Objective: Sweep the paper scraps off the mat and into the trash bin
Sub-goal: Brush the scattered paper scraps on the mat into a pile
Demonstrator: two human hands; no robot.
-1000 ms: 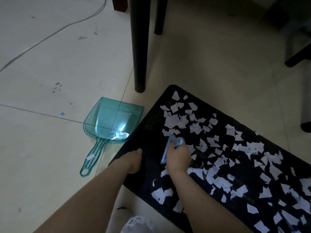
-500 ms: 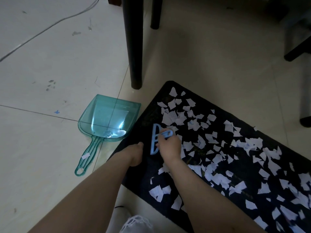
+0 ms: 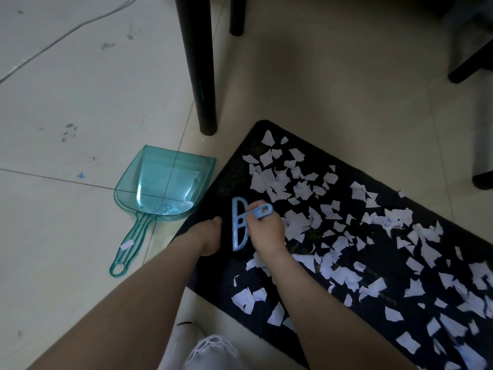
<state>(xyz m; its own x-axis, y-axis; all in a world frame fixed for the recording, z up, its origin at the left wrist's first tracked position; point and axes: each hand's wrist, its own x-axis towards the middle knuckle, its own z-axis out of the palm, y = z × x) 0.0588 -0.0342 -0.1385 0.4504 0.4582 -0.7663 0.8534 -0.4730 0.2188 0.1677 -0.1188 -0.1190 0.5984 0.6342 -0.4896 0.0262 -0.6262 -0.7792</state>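
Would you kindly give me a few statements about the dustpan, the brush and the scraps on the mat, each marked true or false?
1. The right hand grips the blue brush. True.
2. The teal dustpan lies on top of the mat. False: it lies on the tiled floor beside the mat's left edge.
3. Paper scraps are scattered over the mat. True.
4. The left hand holds the dustpan's handle. False: it rests at the mat's edge, apart from the handle.
5. The dustpan is full of scraps. False: its tray looks empty of paper.
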